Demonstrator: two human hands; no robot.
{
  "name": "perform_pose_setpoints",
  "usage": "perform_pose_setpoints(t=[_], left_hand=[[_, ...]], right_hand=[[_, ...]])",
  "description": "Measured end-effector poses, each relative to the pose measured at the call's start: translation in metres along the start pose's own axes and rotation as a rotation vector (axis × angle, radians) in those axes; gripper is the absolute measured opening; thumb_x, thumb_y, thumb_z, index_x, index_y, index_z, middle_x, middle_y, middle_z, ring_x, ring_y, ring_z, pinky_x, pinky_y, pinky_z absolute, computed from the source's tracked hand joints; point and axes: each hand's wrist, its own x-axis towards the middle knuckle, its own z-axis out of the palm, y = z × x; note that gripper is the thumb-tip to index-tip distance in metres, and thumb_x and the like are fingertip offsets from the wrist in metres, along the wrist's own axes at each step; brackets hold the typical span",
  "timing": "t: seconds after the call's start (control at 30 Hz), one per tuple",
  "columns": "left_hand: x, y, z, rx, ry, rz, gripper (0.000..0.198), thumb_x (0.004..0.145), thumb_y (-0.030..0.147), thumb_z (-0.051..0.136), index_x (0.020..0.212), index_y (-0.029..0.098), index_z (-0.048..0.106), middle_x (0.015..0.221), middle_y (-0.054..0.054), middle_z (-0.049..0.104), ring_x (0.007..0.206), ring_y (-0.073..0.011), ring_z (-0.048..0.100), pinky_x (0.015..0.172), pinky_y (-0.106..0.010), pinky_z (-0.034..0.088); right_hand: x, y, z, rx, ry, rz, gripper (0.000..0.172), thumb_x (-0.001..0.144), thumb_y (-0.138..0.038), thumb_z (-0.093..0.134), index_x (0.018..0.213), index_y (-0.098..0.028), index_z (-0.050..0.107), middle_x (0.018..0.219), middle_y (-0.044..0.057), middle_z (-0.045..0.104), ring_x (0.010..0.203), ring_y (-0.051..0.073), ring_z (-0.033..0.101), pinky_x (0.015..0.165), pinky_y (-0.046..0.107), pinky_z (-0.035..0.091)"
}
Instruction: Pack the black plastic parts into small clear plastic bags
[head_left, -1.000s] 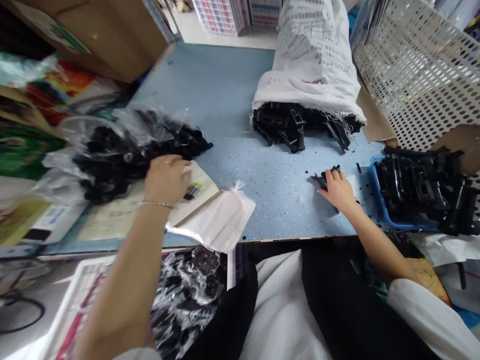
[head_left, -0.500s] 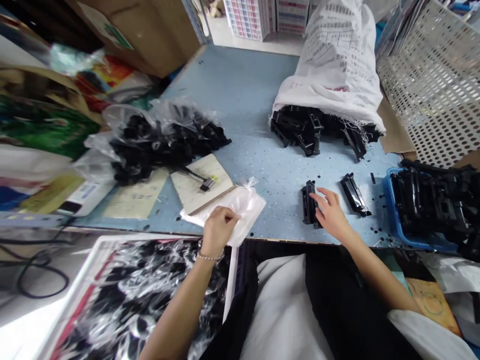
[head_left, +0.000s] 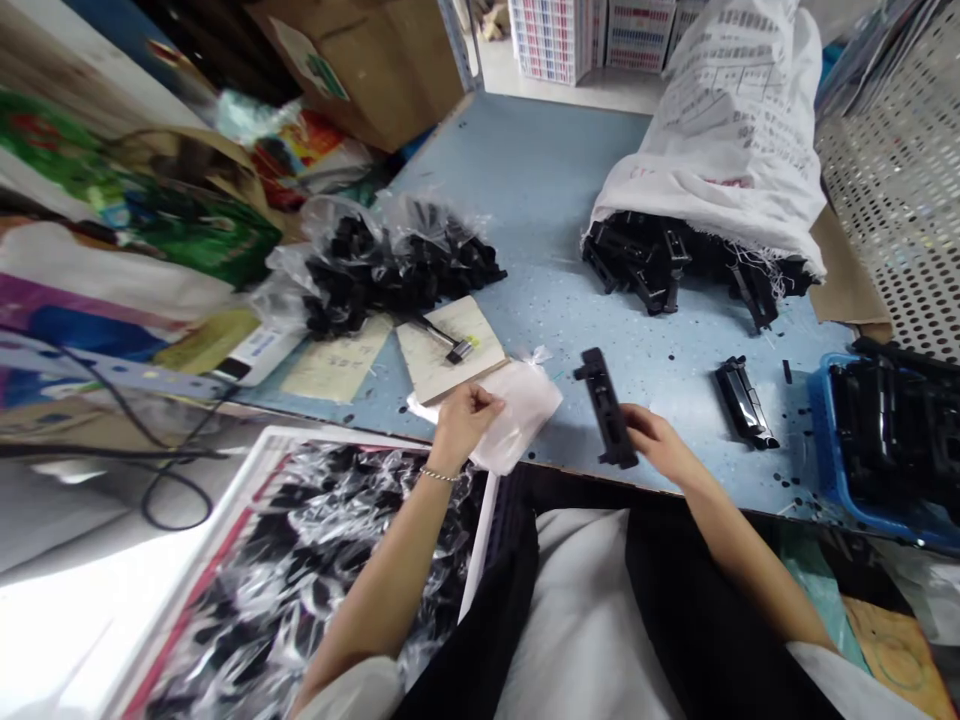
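Fingers [head_left: 640, 420] of right hand [head_left: 664, 445] hold black part [head_left: 604, 408] — left hand [head_left: 463, 425] pinched narrow at plastic bags [head_left: 519, 420]

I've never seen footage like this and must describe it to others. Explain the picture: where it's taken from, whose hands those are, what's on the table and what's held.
There is no machine: a person works barehanded, filmed by a camera on their head looking forward and down. The right hand holds a black part. The left hand is at the plastic bags; whether it grips one is hard to tell. The blue table also bears a second part, a small tool, a white sack and a blue basket, both containing black parts.
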Motion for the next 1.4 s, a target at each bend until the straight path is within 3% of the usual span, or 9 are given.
perform_pose_setpoints(t=[0.1, 0.2, 0.3, 0.47, 0.6, 0.83, 1.07, 1.27, 1.4], left_hand=[[-0.004, 0.000, -0.004, 0.185, 0.006, 0.231, 0.012, 0.085, 0.025, 0.056, 0.088, 0.018, 0.064, 0.090, -0.006, 0.074, 0.082, -0.0185, 0.069, 0.078, -0.032, 0.057], [-0.007, 0.002, -0.014, 0.463, -0.015, 0.495, 0.033, 0.093, 0.015, 0.040, 0.104, 0.017, 0.072, 0.116, -0.012, 0.074, 0.113, -0.0246, 0.069, 0.103, -0.043, 0.054], [-0.012, 0.002, -0.018, 0.633, -0.035, 0.640, 0.044, 0.096, 0.012, 0.040, 0.133, 0.015, 0.064, 0.138, -0.015, 0.065, 0.129, -0.0275, 0.063, 0.108, -0.044, 0.054], [-0.043, 0.005, 0.003, 0.595, -0.149, 0.893, 0.068, 0.096, 0.004, 0.037, 0.162, 0.018, 0.029, 0.153, -0.017, 0.052, 0.140, -0.0249, 0.054, 0.115, -0.039, 0.050], [-0.066, 0.012, 0.019, 0.500, -0.103, 0.945, 0.076, 0.097, 0.003, 0.037, 0.166, 0.026, 0.013, 0.156, -0.014, 0.049, 0.140, -0.0220, 0.054, 0.115, -0.035, 0.050], [-0.050, 0.023, 0.027, 0.492, 0.046, 1.012, 0.079, 0.097, 0.002, 0.040, 0.166, 0.025, 0.010, 0.154, -0.016, 0.051, 0.140, -0.0242, 0.054, 0.114, -0.036, 0.051], [-0.069, 0.027, 0.051, 0.397, -0.049, 1.089, 0.077, 0.097, 0.001, 0.036, 0.166, 0.027, 0.013, 0.147, -0.014, 0.058, 0.130, -0.0220, 0.063, 0.108, -0.035, 0.056], [-0.074, 0.049, 0.063, 0.299, -0.266, 1.003, 0.084, 0.097, 0.020, 0.050, 0.166, 0.024, 0.003, 0.155, -0.019, 0.047, 0.141, -0.0292, 0.052, 0.103, -0.042, 0.059], [-0.067, 0.065, 0.062, 0.335, -0.252, 0.898, 0.059, 0.098, 0.039, 0.056, 0.153, 0.025, 0.041, 0.148, -0.016, 0.053, 0.135, -0.0289, 0.056, 0.092, -0.038, 0.063]], right_hand=[[0.014, -0.024, 0.040, -0.174, -0.148, -0.111, 0.029, 0.094, -0.025, 0.052, 0.120, -0.021, 0.063, 0.112, 0.007, 0.071, 0.099, 0.020, 0.068, 0.088, 0.034, 0.052], [0.025, -0.032, 0.066, -0.564, -0.159, -0.051, 0.026, 0.096, -0.020, 0.052, 0.118, -0.017, 0.064, 0.116, 0.012, 0.068, 0.100, 0.023, 0.067, 0.089, 0.035, 0.049], [0.030, -0.025, 0.072, -0.650, -0.166, -0.021, 0.025, 0.097, -0.021, 0.052, 0.118, -0.016, 0.064, 0.115, 0.013, 0.068, 0.098, 0.023, 0.068, 0.088, 0.035, 0.049], [0.039, -0.001, 0.079, -0.009, -0.080, 0.040, 0.014, 0.092, -0.030, 0.060, 0.099, -0.020, 0.067, 0.093, 0.004, 0.071, 0.085, 0.017, 0.066, 0.080, 0.031, 0.050], [0.035, 0.010, 0.091, 0.764, -0.015, 0.210, 0.039, 0.075, -0.049, 0.079, 0.099, -0.023, 0.063, 0.076, -0.003, 0.065, 0.062, 0.013, 0.059, 0.058, 0.025, 0.049], [0.018, 0.001, 0.094, 1.151, -0.218, 0.354, 0.043, 0.066, -0.041, 0.088, 0.095, -0.022, 0.063, 0.075, 0.001, 0.065, 0.057, 0.012, 0.053, 0.050, 0.025, 0.044], [0.032, 0.004, 0.077, 0.790, 0.370, 0.097, 0.037, 0.067, -0.030, 0.077, 0.097, -0.027, 0.055, 0.073, -0.006, 0.061, 0.063, 0.012, 0.057, 0.058, 0.023, 0.047], [0.023, 0.005, 0.067, 0.264, 0.388, -0.042, 0.016, 0.085, -0.040, 0.059, 0.086, -0.025, 0.052, 0.069, -0.004, 0.055, 0.061, 0.013, 0.050, 0.057, 0.026, 0.043], [0.024, -0.012, 0.058, -0.101, 0.405, -0.130, 0.019, 0.092, -0.040, 0.055, 0.082, -0.024, 0.054, 0.076, 0.000, 0.061, 0.070, 0.017, 0.056, 0.070, 0.032, 0.048]])
